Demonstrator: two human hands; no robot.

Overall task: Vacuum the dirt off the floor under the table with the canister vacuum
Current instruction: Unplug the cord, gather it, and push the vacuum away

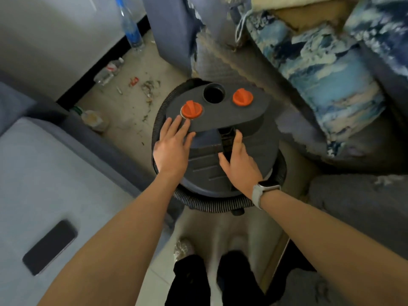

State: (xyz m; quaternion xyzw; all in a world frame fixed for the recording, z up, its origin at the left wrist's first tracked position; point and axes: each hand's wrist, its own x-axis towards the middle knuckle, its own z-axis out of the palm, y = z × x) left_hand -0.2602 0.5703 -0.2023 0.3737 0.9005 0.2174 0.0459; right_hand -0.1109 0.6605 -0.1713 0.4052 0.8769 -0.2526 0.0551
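A grey sofa (pixel 39 164) is seen along the left edge, and a second grey seat (pixel 357 202) fills the lower right, with a blue-and-white patterned cushion (pixel 326 69) lying above it. Between them, on the pale floor (pixel 132 102), the canister vacuum (pixel 220 138) is stood upright just ahead of the person's legs, its dark round lid turned towards the camera. A ribbed black hose (pixel 209 204) is wrapped around the canister body. On the raised top plate two orange knobs (pixel 191 109) are set on either side of an open black port (pixel 214 93). No brand or lettering can be read on the vacuum.

The left hand (pixel 172 146) is laid flat on the lid, fingers straight and spread, the fingertips touching the rim of the plate just below the left knob; nothing is grasped. The right hand (pixel 239 160) is rested on the lid beside the black handle (pixel 227 140), fingers extended and relaxed, nothing enclosed. A pale watch (pixel 261 191) is worn on the right wrist.

A dark phone (pixel 49 247) is lying face down on the left sofa. A clear water bottle (pixel 130 25) with a blue label, its print too blurred to read, is stood by the wall. An empty bottle (pixel 109 71) is lying on its side, and scattered dirt (pixel 148 89) with a small red wrapper (pixel 133 81) is strewn on the floor beyond the vacuum.
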